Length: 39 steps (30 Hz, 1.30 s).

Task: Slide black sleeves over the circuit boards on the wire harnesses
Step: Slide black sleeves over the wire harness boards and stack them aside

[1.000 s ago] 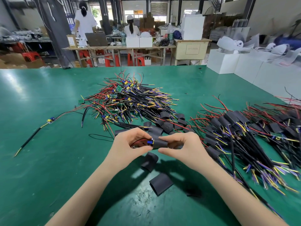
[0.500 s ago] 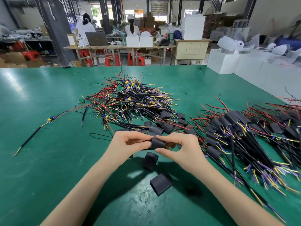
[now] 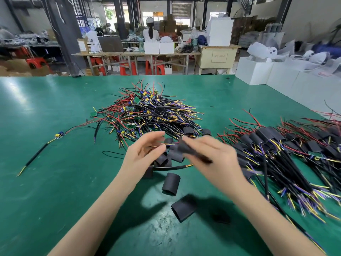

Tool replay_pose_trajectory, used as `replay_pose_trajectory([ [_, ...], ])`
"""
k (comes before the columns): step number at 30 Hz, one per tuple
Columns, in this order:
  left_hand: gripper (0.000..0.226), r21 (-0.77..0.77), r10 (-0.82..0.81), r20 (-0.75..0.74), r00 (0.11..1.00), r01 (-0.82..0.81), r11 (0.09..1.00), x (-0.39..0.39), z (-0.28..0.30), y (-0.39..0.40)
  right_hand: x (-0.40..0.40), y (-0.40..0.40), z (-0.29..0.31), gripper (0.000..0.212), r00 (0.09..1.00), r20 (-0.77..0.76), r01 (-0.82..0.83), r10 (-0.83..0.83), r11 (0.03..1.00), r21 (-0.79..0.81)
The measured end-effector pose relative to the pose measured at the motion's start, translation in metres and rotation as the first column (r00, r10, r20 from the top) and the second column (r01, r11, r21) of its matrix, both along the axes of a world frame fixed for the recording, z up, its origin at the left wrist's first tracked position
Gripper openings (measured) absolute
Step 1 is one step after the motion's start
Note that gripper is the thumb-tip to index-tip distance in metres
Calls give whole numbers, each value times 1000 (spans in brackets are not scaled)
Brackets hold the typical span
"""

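Observation:
My right hand [image 3: 214, 159] pinches a wire harness whose board is covered by a black sleeve [image 3: 185, 146]; its black cable runs blurred across my fingers. My left hand [image 3: 144, 154] hovers just left of it with relaxed, spread fingers that hold nothing; the harness's thin yellow wire tips [image 3: 167, 144] end near its fingertips. Loose black sleeves lie below my hands, one [image 3: 170, 183] upright-curled and one [image 3: 183, 207] flat, with more [image 3: 164, 159] between my hands. The pile of bare harnesses [image 3: 147, 115] with green boards lies behind.
A heap of sleeved harnesses [image 3: 276, 146] covers the green table [image 3: 55, 182] at the right. One single harness [image 3: 59, 135] lies stretched out at the far left. White boxes [image 3: 258, 71] stand past the table's right edge. People work at benches in the background.
My hands have come apart: the left hand let go and opened, and the right hand swings the sleeved harness up and to the right. The blue component at the sleeve's mouth no longer shows.

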<state>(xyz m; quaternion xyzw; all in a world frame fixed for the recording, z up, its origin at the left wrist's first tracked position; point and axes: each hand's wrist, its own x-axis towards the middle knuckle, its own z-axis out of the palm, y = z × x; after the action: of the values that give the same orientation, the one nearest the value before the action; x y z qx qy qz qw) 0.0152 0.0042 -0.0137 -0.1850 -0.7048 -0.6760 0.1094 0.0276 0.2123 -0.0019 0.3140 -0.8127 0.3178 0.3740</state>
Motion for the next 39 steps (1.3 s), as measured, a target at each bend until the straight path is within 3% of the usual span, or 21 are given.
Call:
replay_pose_trajectory([
  [2, 30, 17, 69, -6, 998, -68, 998, -2, 2, -4, -7, 21, 10, 34, 972, -165, 169, -166, 986, 5],
  [4, 26, 2, 111, 9, 994, -111, 994, -3, 1, -8, -15, 51, 16, 33, 888, -202, 403, -414, 910, -96],
  [6, 23, -12, 132, 27, 991, -131, 991, -4, -1, -10, -20, 86, 18, 33, 767, -76, 620, -637, 767, -165],
  [8, 21, -15, 123, 39, 992, -122, 992, -5, -1, -8, -23, 114, 14, 35, 619, 83, 785, -781, 618, -41],
  [11, 20, -37, 91, 50, 995, -89, 995, -4, -2, -5, -24, 128, 8, 39, 443, 229, 861, -867, 483, 160],
  [13, 19, -61, 73, 52, 996, -70, 996, -3, -3, -3, -25, 124, 6, 42, 413, 241, 873, -878, 457, 168],
  [15, 17, -97, 66, 45, 997, -61, 993, -3, -4, -3, -25, 117, 7, 50, 439, 212, 879, -873, 466, 100],
  [16, 17, -113, 68, 42, 997, -63, 992, -3, -5, -4, -23, 113, 9, 52, 509, 174, 851, -843, 523, 43],
  [18, 19, -136, 92, 32, 995, -87, 987, -7, -6, -7, -17, 103, 17, 43, 750, 138, 659, -647, 748, -72],
  [19, 20, -147, 117, 24, 993, -112, 983, -10, -7, -10, -14, 97, 22, 36, 869, 231, 471, -438, 875, -113],
  [20, 22, -156, 153, 17, 988, -148, 977, -13, -9, -12, -8, 89, 26, 33, 905, 392, 241, -168, 959, -146],
  [21, 24, -164, 200, 12, 980, -195, 967, -17, -11, -15, -3, 81, 29, 34, 825, 560, 18, 79, 986, -165],
  [22, 24, -174, 255, 12, 967, -249, 953, -22, -13, -18, 2, 73, 28, 38, 697, 688, -157, 199, 980, -125],
  [24, 23, -226, 374, 16, 927, -361, 905, -32, -19, -26, 8, 55, 21, 52, 537, 825, -422, 174, 903, 84],
  [26, 23, -323, 471, -4, 882, -447, 834, -43, -22, -35, 10, 38, 10, 60, 520, 844, -585, 131, 774, 241],
  [29, 26, -456, 537, -57, 842, -501, 736, -63, -20, -46, 12, 22, 0, 56, 548, 826, -631, 132, 713, 305],
  [32, 32, -568, 523, -139, 841, -501, 654, -84, -14, -49, 13, 16, -3, 40, 585, 797, -596, 152, 746, 296],
  [36, 39, -727, 368, -258, 893, -430, 534, -117, -8, -43, 12, 11, -8, 32, 644, 755, -493, 123, 822, 286],
  [39, 47, -884, 219, -225, 949, -294, 363, -141, -7, -33, 9, 8, -12, 30, 733, 677, -366, 57, 873, 323],
])
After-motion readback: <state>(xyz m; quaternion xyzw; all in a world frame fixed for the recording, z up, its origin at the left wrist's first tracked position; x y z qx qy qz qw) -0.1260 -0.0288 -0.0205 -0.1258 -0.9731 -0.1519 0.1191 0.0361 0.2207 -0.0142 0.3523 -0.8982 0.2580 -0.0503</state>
